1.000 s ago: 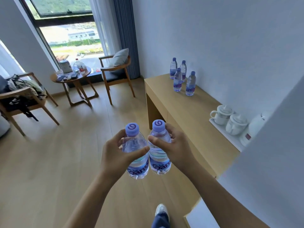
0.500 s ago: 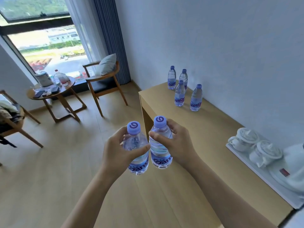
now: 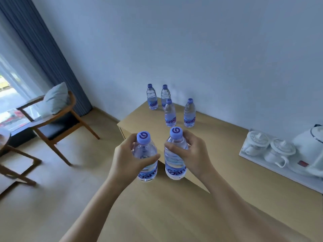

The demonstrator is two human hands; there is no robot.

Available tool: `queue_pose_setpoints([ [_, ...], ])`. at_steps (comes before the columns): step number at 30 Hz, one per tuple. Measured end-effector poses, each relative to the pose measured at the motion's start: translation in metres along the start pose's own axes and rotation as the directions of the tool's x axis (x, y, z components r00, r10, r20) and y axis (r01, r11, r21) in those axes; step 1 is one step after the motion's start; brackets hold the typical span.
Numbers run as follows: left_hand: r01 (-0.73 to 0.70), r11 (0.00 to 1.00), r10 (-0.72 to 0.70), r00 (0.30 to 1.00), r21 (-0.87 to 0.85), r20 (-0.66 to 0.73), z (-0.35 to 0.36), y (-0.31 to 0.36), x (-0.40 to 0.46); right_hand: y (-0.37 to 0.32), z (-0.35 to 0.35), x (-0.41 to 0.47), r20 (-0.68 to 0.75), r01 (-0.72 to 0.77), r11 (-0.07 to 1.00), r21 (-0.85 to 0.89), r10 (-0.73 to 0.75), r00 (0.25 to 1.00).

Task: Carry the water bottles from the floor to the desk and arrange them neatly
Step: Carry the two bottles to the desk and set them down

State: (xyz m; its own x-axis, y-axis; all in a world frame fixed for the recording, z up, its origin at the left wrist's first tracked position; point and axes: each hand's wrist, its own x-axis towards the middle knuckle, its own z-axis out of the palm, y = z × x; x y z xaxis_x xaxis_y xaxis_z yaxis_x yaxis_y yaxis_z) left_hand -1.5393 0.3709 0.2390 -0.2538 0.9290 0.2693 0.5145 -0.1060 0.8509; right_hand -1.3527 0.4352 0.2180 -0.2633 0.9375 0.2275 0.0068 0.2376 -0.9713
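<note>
desk (image 3: 218, 154) nearer, both bottles still held

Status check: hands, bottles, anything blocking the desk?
Left hand grips one bottle, right hand grips another, both upright. Four bottles already standing on desk. White tea tray to the right, drop zone unobstructed.
</note>
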Motion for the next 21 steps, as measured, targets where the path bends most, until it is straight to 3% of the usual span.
queue_pose_setpoints([
  [8,-0.029,0.999,0.035,0.982,-0.036,0.187,0.023,-0.026,0.067,0.018,-0.016,0.023,-0.216,-0.092,0.993,-0.074,0.074,0.974],
  [21,0.014,0.999,0.004,0.925,-0.044,0.381,0.174,-0.068,0.173,0.088,-0.136,0.108,-0.413,-0.205,0.964,-0.167,0.121,0.903],
])
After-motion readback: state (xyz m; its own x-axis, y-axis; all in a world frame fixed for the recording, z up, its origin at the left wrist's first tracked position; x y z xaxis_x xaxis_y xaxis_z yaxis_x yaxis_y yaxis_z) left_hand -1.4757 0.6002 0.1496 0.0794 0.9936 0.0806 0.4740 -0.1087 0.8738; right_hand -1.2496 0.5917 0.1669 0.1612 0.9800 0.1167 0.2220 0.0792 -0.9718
